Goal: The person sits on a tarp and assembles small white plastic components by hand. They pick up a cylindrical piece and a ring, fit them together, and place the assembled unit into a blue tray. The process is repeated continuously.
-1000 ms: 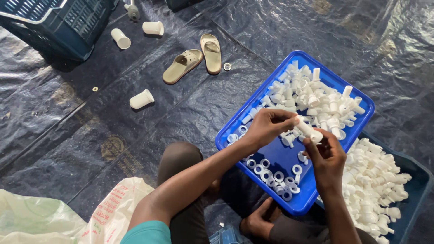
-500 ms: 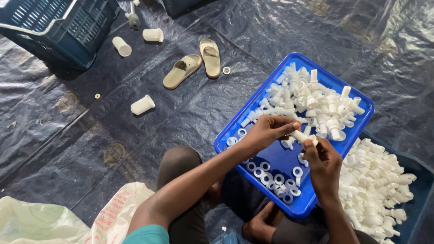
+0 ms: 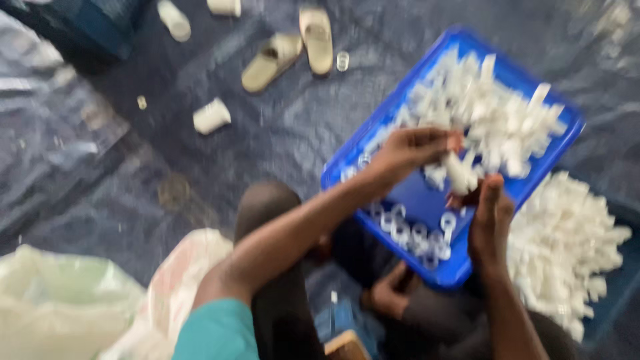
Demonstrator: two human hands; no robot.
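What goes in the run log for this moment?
left hand: on white piece | right hand: beside it | blue tray: on lap

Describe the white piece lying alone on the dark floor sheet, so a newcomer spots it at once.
Start at the blue tray of white parts, where the hands work, then look left across the dark plastic sheet. Below the pair of tan sandals lies one white tube piece. Unlike the two similar pieces at the top edge, it lies alone, nearer the person.

Blue trays: one
Sandals: two, beige, side by side on the floor sheet
Loose white cups: three on the sheet
Hands: two over the tray
White pieces in tray: too many and too blurred to count
Clear rings: blurred, no sure count
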